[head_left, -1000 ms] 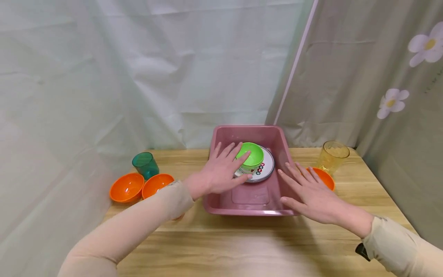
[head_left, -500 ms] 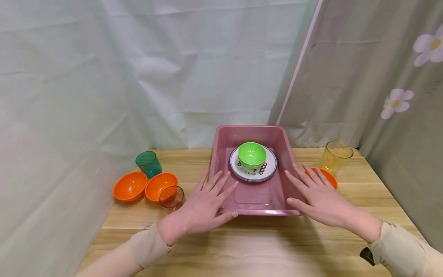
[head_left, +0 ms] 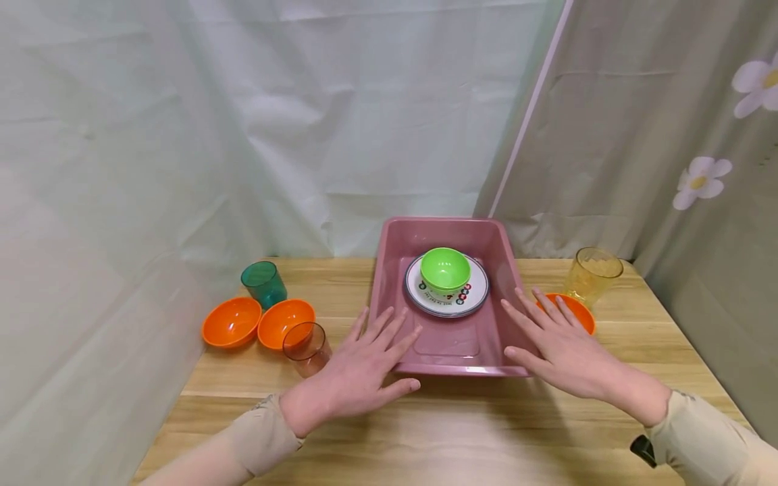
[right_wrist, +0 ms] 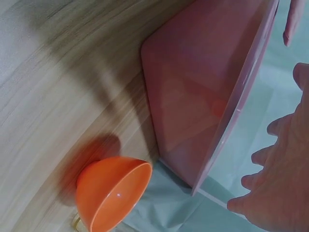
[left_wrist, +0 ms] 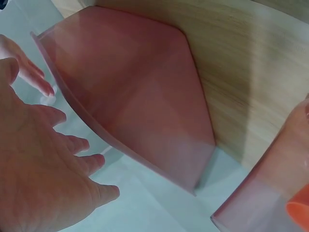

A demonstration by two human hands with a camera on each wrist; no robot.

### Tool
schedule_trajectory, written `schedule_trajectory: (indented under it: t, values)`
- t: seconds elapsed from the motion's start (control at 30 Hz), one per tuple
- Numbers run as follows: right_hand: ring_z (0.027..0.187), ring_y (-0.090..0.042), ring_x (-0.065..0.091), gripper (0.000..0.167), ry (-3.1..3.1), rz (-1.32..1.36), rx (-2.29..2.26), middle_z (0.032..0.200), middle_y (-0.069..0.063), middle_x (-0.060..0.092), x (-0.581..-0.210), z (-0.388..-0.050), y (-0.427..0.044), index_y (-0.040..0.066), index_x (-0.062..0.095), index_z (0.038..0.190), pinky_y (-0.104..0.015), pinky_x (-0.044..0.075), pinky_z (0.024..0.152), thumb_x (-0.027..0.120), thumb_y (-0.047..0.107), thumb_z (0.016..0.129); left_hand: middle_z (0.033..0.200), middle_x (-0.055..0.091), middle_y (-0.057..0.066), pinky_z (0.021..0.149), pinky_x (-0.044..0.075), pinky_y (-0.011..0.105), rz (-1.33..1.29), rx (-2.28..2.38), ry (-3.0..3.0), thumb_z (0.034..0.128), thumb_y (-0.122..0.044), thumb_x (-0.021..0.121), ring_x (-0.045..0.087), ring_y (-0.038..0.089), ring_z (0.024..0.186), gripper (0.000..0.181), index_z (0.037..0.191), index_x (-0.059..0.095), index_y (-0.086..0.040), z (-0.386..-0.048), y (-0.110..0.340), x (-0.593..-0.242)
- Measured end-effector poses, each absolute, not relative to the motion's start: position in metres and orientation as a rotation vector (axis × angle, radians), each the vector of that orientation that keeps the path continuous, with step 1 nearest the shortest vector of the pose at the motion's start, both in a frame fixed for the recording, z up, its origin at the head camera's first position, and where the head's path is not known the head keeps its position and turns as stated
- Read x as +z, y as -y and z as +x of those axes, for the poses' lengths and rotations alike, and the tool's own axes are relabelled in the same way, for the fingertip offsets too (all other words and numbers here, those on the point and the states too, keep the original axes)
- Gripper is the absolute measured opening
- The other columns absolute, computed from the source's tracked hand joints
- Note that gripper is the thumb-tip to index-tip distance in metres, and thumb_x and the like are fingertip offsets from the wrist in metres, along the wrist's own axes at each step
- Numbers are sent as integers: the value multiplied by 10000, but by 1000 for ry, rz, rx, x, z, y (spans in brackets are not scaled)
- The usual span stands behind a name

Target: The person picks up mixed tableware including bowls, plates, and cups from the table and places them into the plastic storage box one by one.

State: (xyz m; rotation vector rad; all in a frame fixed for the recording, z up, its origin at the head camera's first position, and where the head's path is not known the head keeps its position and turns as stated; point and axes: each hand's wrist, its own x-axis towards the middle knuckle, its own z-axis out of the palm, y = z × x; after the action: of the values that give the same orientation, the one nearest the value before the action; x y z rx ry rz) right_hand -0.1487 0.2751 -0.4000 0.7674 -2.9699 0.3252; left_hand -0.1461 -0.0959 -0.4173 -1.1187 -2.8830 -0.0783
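Observation:
My left hand, fingers spread and palm down, hovers over the front left corner of a pink plastic basin. Nothing is in its grasp. On the other side, my right hand is held flat above the basin's front right corner, fingers straight, also without an object. Inside the basin a green bowl sits on white plates with printed edges. The left wrist view shows the left hand raised apart from the basin wall; the right wrist view shows the right hand likewise apart.
Left of the basin stand two orange bowls, a teal cup and a clear reddish cup. At right are another orange bowl, partly behind the right hand, and a yellow cup. Curtains hang behind the wooden table.
My left hand has drawn back from over the green bowl to the basin's front left corner, uncovering the bowl and the reddish cup. The right hand has barely moved.

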Motion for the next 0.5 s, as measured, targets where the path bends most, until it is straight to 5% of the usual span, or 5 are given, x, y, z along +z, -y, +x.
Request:
schedule_trajectory:
  t: [0.5]
  values:
    - [1545,-434,19,768,3018,614,416,1686,-207,140,-397,-145,-314,103,259,1633,-568,-87,1217,497,539,1047,1717,1,53,1224,-33,575,-1300,-72,2791,990,-762,238,-5,262,1569,824,1653,194,-276,-144,69,-413]
